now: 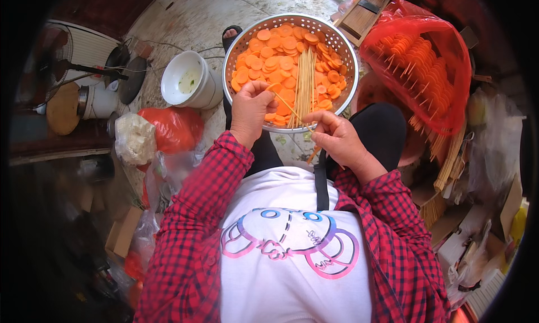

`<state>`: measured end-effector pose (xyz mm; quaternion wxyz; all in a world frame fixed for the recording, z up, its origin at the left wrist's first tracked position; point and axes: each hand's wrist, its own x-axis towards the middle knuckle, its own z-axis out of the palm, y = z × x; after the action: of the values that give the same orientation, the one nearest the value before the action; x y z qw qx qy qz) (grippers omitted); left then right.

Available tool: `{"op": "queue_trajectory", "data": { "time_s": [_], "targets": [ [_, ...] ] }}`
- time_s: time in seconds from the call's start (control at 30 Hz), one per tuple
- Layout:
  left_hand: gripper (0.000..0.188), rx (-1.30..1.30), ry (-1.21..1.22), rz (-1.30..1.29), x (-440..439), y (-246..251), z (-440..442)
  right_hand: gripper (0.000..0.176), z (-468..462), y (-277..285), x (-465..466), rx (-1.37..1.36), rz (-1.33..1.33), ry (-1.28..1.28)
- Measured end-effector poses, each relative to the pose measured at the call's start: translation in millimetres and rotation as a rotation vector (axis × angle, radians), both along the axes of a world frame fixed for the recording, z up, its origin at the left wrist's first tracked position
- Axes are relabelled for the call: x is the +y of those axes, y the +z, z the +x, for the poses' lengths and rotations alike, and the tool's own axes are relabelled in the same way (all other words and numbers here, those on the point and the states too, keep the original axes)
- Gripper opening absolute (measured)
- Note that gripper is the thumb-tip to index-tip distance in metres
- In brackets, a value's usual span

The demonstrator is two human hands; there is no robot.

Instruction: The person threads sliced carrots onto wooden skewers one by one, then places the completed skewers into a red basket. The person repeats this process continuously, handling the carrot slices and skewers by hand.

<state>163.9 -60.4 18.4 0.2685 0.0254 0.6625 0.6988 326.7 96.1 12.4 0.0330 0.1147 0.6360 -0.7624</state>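
A metal colander (353, 49) heaped with round carrot slices (273, 64) sits before me, near my knees. A bundle of thin bamboo skewers (304, 85) lies on the slices, towards the right. Between finger and thumb, my left hand (252, 108) pinches one carrot slice (274, 87) at the tip of a single bamboo skewer (290, 109). Whether the tip has pierced the slice is hard to tell. My right hand (337, 133) grips that skewer near its lower end, over the colander's near rim.
At the right, a red plastic bag (457, 40) holds rows of skewered carrot slices (421, 70). Behind it lies a wooden slicer (364, 11). More skewer bundles (450, 165) hang below the bag. A white bucket (185, 80) stands left of the colander, near a red bag (177, 129).
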Motion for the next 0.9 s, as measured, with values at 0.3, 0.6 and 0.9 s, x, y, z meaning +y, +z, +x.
{"op": "queue_trajectory", "data": {
  "time_s": [0.3,0.6,0.9],
  "targets": [
    [0.013,-0.038,-0.252,-0.059,20.3,22.2,60.3,0.022,0.5,-0.6,1.1,-0.022,-0.058,-0.161],
    [0.01,0.036,-0.283,-0.095,11.5,8.5,49.5,0.013,13.3,0.3,4.9,-0.152,-0.041,-0.053],
    [0.019,0.095,-0.499,-0.057,5.1,16.7,44.9,0.013,10.1,-2.9,4.7,-0.094,-0.053,-0.158]
  ]
}}
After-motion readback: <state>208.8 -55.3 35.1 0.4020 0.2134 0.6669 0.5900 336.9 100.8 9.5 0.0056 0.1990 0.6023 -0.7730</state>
